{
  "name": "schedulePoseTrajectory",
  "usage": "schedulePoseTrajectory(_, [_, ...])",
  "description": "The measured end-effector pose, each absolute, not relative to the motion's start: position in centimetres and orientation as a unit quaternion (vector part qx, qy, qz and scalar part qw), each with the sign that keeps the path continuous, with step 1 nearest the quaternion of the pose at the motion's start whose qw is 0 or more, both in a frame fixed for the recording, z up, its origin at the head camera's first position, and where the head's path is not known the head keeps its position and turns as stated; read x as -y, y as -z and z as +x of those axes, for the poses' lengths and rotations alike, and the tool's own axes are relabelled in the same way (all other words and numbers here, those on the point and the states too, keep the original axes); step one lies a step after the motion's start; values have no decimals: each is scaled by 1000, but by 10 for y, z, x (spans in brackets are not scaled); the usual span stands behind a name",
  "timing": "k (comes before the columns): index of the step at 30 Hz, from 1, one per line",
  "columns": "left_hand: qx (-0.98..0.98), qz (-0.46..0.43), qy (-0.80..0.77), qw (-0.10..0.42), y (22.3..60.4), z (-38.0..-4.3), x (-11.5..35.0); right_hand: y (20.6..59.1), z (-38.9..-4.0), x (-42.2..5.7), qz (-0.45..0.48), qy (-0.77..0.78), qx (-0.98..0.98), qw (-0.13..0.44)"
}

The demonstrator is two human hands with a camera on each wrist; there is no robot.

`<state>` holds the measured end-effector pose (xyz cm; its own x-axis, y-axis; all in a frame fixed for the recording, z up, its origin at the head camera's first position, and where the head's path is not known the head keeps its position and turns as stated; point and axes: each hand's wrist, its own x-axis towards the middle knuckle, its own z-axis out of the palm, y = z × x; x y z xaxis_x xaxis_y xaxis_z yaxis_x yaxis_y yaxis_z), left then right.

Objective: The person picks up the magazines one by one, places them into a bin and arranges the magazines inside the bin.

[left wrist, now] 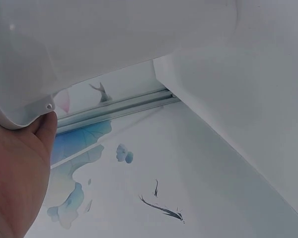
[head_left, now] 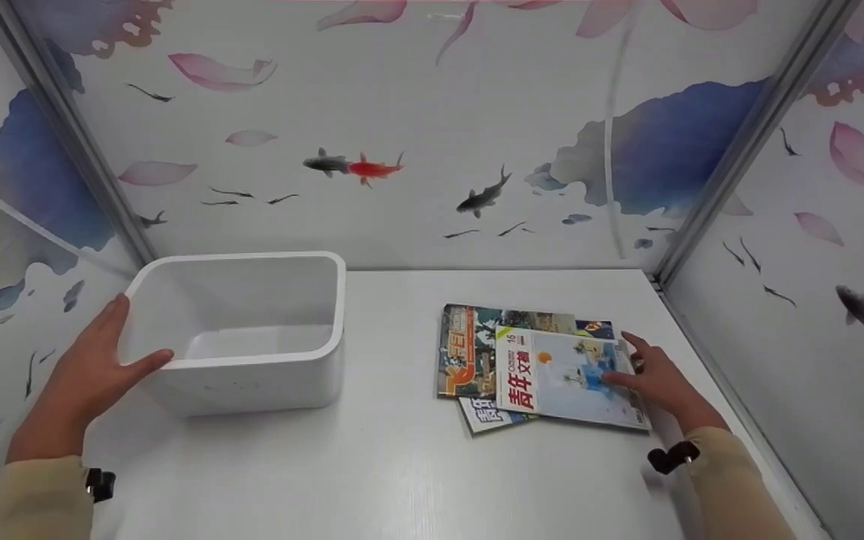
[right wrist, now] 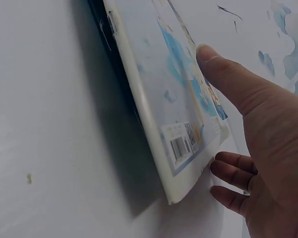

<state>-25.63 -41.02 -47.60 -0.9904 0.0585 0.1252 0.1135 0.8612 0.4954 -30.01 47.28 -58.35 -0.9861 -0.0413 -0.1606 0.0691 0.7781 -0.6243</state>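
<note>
My left hand (head_left: 85, 371) holds the left front corner of a white plastic bin (head_left: 252, 384), thumb over the front rim and fingers along the left side. In the left wrist view, the fingertips go out of sight behind the bin's rim (left wrist: 25, 119). My right hand (head_left: 661, 379) is at the right edge of the top magazine (head_left: 563, 375), which has a pale cover with red characters. Its thumb lies over the cover. The other fingers (right wrist: 233, 168) are at the magazine's edge, a wide gap from the thumb; contact there is hard to tell.
Under the top magazine lie an orange-titled magazine (head_left: 466, 352) and another with blue lettering (head_left: 486, 416). The white table (head_left: 402, 472) is enclosed by panels (head_left: 432, 112) printed with fish and petals. Metal corner posts (head_left: 754, 142) stand at both back corners.
</note>
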Motion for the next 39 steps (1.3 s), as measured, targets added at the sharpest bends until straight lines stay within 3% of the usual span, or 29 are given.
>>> schedulePoseTrajectory(16, [963, -48, 258, 61, 475, -254, 409, 583, -313, -468, 20, 361, -923, 132])
schedulePoseTrajectory(39, [964, -52, 253, 62, 476, -255, 411, 584, -310, -466, 3, 375, -924, 78])
